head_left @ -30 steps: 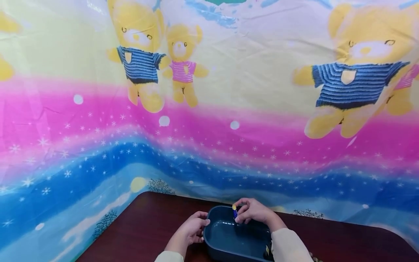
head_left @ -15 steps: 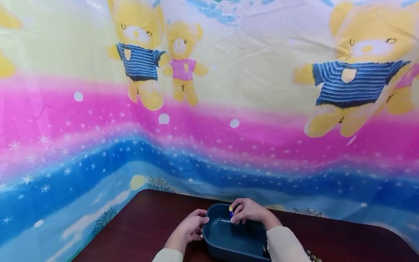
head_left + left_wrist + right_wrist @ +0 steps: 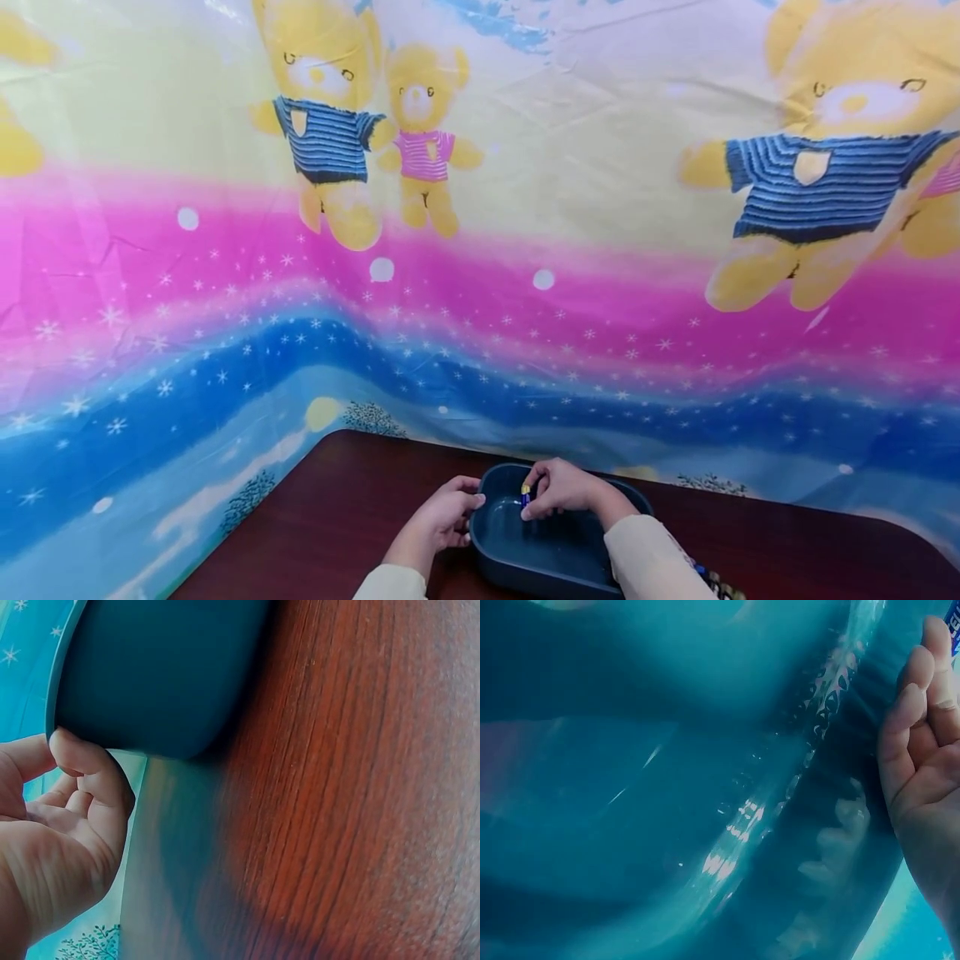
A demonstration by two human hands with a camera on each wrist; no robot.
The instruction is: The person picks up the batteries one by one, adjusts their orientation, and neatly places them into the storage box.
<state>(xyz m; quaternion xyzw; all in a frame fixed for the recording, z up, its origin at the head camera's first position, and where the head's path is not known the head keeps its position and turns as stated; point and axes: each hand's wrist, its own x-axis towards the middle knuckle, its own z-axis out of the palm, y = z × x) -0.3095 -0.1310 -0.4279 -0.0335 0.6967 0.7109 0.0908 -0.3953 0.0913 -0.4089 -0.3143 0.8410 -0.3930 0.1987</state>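
Note:
A dark teal plastic basin (image 3: pixel 547 575) stands on the table. My left hand (image 3: pixel 447 512) pinches its left rim; in the left wrist view the hand (image 3: pixel 67 817) has a fingertip at the rim. Over the basin's inside, my right hand (image 3: pixel 564 487) pinches a small blue-and-gold battery (image 3: pixel 526 496) upright between thumb and finger. Only a corner of the battery (image 3: pixel 955 628), with part of its lettering, enters the right wrist view. There the other fingers of the right hand (image 3: pixel 930 742) lie near the glossy basin wall (image 3: pixel 840 847).
Several more batteries (image 3: pixel 723 590) lie on the table to the right of the right sleeve (image 3: pixel 652 558), partly hidden by it. The dark red-brown wooden table (image 3: pixel 337 508) reaches back to a printed curtain (image 3: pixel 600 333) with bears.
My right hand has moved a little left and lower over the basin with the battery. The left hand keeps its grip on the rim. The head view has shifted slightly.

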